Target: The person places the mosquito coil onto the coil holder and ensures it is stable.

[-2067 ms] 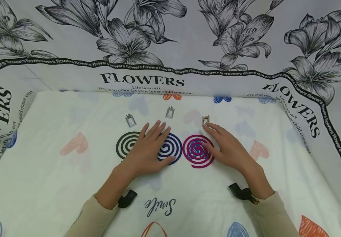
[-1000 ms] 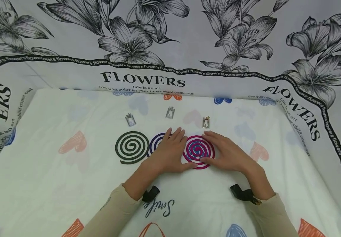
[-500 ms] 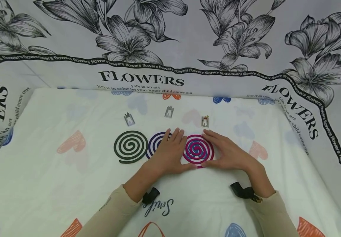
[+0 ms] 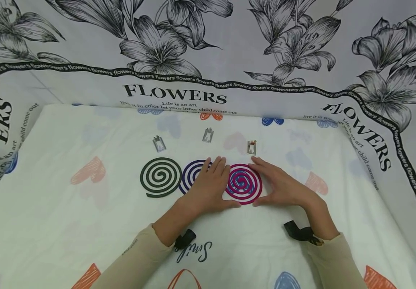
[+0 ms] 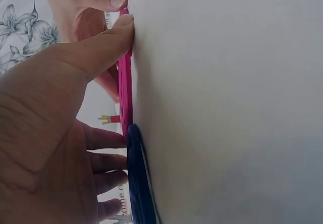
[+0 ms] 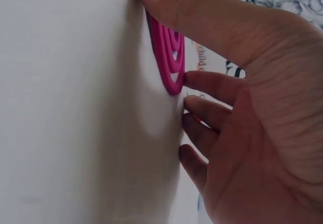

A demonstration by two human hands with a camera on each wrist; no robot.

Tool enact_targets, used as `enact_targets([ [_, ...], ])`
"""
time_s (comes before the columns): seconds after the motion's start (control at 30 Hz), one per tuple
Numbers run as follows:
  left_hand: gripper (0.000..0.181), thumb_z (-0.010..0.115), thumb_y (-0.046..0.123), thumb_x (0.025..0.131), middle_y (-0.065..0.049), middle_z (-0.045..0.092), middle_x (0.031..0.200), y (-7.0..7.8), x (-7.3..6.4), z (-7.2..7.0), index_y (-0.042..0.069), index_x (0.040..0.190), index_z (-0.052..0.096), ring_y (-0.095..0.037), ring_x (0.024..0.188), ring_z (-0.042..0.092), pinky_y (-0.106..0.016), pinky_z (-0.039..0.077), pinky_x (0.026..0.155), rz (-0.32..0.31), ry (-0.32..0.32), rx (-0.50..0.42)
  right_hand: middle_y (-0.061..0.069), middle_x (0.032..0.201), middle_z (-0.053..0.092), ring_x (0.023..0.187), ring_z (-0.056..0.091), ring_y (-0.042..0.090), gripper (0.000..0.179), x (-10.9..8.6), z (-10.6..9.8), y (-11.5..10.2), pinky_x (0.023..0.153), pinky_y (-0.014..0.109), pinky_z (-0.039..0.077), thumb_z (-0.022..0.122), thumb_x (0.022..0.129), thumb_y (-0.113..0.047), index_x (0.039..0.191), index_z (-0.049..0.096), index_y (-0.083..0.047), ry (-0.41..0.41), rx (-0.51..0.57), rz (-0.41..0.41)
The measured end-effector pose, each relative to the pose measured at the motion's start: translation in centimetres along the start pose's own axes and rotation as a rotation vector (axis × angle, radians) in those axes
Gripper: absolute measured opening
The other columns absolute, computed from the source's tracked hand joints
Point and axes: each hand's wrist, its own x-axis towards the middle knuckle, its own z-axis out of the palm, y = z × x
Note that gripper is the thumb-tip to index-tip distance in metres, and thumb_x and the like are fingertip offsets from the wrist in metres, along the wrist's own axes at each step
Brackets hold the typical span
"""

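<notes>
Three spiral mosquito coils lie in a row: a dark green one [image 4: 161, 177], a blue one [image 4: 191, 174] and a pink one [image 4: 244, 196] with a blue print showing through it. My left hand [image 4: 208, 188] lies across the blue coil, fingers extended, thumb tip at the pink coil's near edge. Much of the blue coil is hidden under it. At the pink coil's right side is my right hand [image 4: 283, 186], fingers mostly straight, with thumb and index finger spread around the rim. In the right wrist view the index fingertip reaches the pink coil's [image 6: 174, 85] edge.
Beyond the coils lie three small metal coil stands: one at left [image 4: 159, 143], one in the middle [image 4: 208, 135] and one at right [image 4: 252, 147]. White cloth [image 4: 85, 216] printed with hearts covers the surface. A flower-printed cloth [image 4: 240, 48] rises at the back.
My left hand has slid right, from over the green and blue coils to the blue and pink ones, uncovering the green coil. My right hand has drawn back from the right stand to the pink coil's edge.
</notes>
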Motion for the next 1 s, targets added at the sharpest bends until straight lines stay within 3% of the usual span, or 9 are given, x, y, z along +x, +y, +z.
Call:
enact_targets([
  [0.27,0.112,0.077,0.069,0.084,-0.016,0.028,0.175,-0.34,0.1,-0.43,0.005,0.165,0.033,-0.036,0.167,0.018,-0.056,0.017,0.136,0.014,-0.037,-0.032,0.014,0.174,0.032,0.16,0.03,0.044,0.105,0.16,-0.1,0.22,0.124,0.068,0.036,0.098,0.072,-0.039,0.159,0.046,-0.009,0.005,0.017,0.012],
  [1.0,0.116,0.077,0.074,0.08,-0.016,0.032,0.173,-0.07,-0.02,-0.09,0.005,0.164,0.036,-0.036,0.166,0.021,-0.057,0.019,0.136,0.029,-0.013,-0.048,0.01,0.175,0.031,0.162,0.028,0.041,0.107,0.16,0.21,-0.15,0.121,0.069,0.04,0.098,0.069,-0.045,0.159,0.048,-0.013,-0.009,-0.011,0.068],
])
